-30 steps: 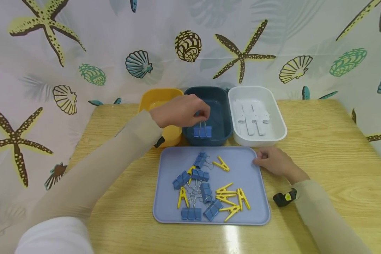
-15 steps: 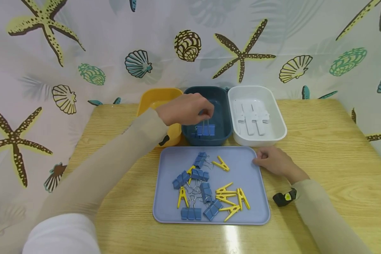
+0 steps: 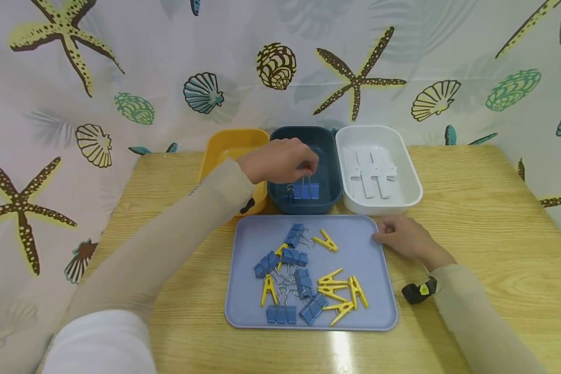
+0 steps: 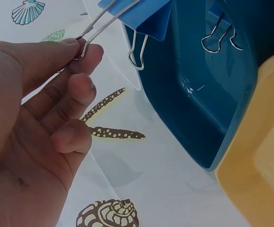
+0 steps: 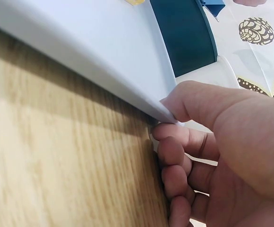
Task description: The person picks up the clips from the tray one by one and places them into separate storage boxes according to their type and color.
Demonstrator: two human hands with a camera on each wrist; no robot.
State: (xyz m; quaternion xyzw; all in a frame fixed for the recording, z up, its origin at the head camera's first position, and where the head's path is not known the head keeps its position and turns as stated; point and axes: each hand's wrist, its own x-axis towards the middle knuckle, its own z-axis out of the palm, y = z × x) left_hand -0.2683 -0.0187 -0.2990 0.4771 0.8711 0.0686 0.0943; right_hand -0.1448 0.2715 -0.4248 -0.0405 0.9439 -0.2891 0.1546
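Note:
My left hand pinches the wire handle of a blue binder clip between thumb and index finger. That clip hangs over the dark blue bin. In the left wrist view, another blue binder clip shows inside the bin. On the lavender tray lie several blue binder clips and several yellow clothespins, partly overlapping. My right hand grips the tray's far right corner, its thumb on the rim and its fingers curled below, as the right wrist view shows.
Left of the dark blue bin stands a yellow bin, partly hidden by my left arm. To the right, a white bin holds several white clip-like pieces. A patterned curtain hangs behind the wooden table.
My left hand has moved slightly right with the binder clip, farther over the dark blue bin. The right hand and the tray have stayed in place.

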